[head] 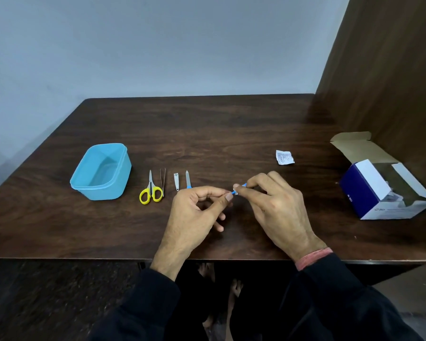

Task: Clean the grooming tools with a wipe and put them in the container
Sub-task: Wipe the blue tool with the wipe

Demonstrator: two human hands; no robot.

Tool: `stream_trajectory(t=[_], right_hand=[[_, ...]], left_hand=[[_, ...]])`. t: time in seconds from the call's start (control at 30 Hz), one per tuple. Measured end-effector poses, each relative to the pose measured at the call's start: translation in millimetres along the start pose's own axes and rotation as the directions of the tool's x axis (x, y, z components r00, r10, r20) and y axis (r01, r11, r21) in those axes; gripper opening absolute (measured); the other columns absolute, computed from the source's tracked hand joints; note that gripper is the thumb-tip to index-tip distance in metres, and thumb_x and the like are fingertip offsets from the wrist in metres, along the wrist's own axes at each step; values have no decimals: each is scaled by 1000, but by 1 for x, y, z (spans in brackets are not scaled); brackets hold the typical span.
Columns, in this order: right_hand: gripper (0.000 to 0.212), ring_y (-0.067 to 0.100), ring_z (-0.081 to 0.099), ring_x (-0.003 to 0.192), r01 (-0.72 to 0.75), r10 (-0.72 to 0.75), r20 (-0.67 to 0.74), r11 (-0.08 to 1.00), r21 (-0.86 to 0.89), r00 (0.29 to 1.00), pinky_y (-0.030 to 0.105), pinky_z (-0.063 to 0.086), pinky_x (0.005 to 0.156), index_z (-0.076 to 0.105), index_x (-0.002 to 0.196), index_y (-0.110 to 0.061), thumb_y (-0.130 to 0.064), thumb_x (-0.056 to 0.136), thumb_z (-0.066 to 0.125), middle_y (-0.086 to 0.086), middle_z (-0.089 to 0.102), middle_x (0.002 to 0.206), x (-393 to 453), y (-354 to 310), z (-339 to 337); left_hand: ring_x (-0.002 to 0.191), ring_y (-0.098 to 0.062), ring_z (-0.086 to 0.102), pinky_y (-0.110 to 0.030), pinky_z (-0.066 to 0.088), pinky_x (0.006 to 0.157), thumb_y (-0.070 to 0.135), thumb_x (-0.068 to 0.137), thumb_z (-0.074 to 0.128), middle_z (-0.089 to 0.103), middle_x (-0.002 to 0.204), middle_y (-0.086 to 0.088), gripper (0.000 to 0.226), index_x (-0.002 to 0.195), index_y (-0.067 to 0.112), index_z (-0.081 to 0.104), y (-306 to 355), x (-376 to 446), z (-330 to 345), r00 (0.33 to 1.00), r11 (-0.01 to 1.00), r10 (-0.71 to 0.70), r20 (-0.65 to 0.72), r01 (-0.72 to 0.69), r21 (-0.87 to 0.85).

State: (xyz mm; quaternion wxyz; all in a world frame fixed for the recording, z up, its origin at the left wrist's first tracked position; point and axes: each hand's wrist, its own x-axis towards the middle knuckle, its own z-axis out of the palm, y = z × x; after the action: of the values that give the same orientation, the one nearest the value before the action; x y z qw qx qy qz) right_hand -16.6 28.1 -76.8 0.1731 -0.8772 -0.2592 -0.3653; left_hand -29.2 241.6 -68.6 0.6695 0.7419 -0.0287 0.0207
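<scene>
Head view: left hand (197, 210) and right hand (273, 205) together pinch a small blue-and-white item (237, 189) over the table (219, 134); scissors (151, 189), tweezers (163, 180), nail clipper (176, 181), nail file (188, 179) lie right of the blue container (84, 183).

Both arms wear loose black fabric sleeves (143, 308); a thin pink thread band (314, 258) circles the right wrist (just behind the hand).
</scene>
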Motion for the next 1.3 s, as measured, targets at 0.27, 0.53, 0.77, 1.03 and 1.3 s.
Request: stream_trajectory(t=[0.27,0.53,0.77,1.03,1.3], right_hand=[[23,20,61,91,-43,43,-18,999,0,999,40,57,55,84,121,-21,-10,103,78,-3,71,108,0,0,0],[17,21,60,87,68,-68,-35,998,12,997,38,57,60,84,119,-16,-10,108,73,-2,72,104,0,-4,-1],[18,22,61,85,94,-92,-39,995,43,995,40,58,60,83,121,-15,-8,107,73,-2,73,105,-1,-3,-1],[19,22,63,86,78,-76,-44,996,40,996,39,58,60,83,123,-15,-8,106,75,-1,72,105,-1,-4,-1],[17,20,60,89,8,-8,-45,1000,-4,999,38,57,56,84,120,-17,-12,106,76,-2,70,105,1,-4,-1]], left_hand=[[62,-15,69,-31,60,48,12,99,85,82,92,-14,9,102,18,91,-1,2,1,1000,1000,18,-11,-18,10],[61,-15,69,-30,60,48,11,95,89,83,89,-6,11,98,22,91,-2,3,4,999,999,10,-53,-8,35],[60,-20,67,-28,59,47,8,90,92,84,86,-12,12,93,19,91,2,2,2,997,1000,13,-73,-15,-27],[61,-18,67,-28,59,50,10,93,90,85,91,-10,11,100,18,91,1,1,0,999,999,15,-46,-16,-35],[63,-19,67,-30,60,49,12,98,86,83,90,-12,6,99,16,90,1,1,-1,997,1000,25,-77,-26,-17]])
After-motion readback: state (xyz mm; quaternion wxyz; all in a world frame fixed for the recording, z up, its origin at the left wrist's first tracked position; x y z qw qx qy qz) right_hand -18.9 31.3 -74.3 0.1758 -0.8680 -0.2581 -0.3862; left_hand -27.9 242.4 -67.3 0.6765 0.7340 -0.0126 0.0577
